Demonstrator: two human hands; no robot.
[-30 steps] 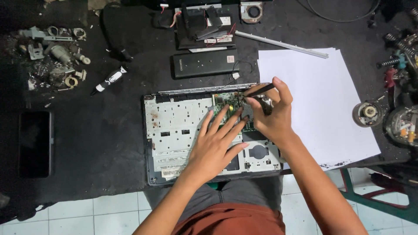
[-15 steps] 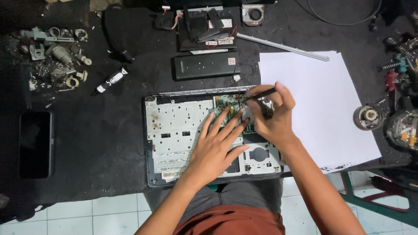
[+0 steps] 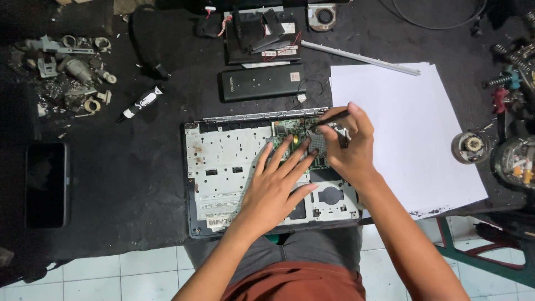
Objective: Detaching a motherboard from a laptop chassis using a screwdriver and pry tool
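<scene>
Open laptop base (image 3: 223, 167) is pinned flat by spread left hand (image 3: 276, 187). Thin tool (image 3: 329, 118) is pinched in right hand (image 3: 348, 147) over circuit board (image 3: 292, 129); traces could be scratched by a slip.

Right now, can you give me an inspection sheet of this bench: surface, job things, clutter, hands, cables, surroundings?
Surface: black bench top, dusty.
Job things: opened laptop base with its green circuit board exposed; thin dark tool.
Clutter: white paper sheets, black battery pack, phone, small tube, pile of small parts, fan.
Hands: left hand flat on the base; right hand pinching the tool over the board.
Cables: black cable at the far edge.
Surroundings: white tiled floor.
</scene>
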